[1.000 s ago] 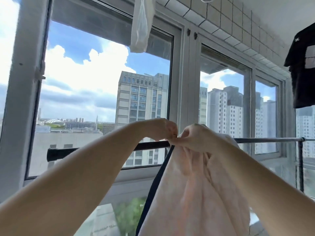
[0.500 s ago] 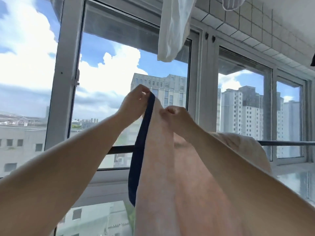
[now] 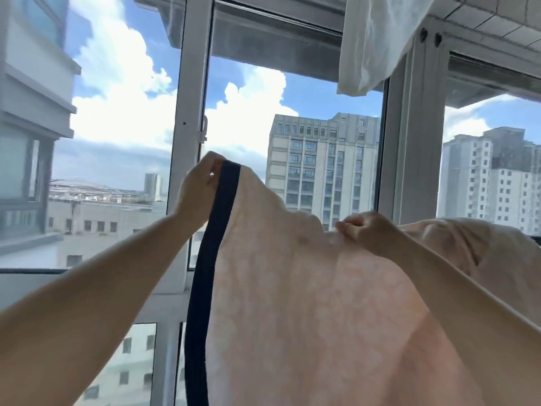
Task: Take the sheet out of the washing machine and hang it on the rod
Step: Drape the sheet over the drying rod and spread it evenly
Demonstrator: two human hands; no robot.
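Behind the work stood a tall window (image 3: 295, 118) with white frames, bright cloud and pale apartment blocks beyond the glass; I logged this from the head camera feed. A white cloth (image 3: 371, 45) hung from above at upper right, apart from both hands. The sheet (image 3: 316, 312), pale pink with a faint pattern and a dark navy band (image 3: 205, 273) along its left edge, filled the lower middle and right of the view, held up in front of the panes. The left hand (image 3: 202, 189) was raised highest, fingers curled and pinching the top corner of the sheet just where the navy band began. The right hand (image 3: 369, 230) sat lower and to the right, fingers closed in a pinch on the sheet's upper edge, the cloth sagging between the two grips. Further right the fabric bunched into a rounded fold at the frame edge. A short dark stretch of the rod (image 3: 536, 239) showed only at far right beside that fold; I could not tell whether the sheet rested on it.
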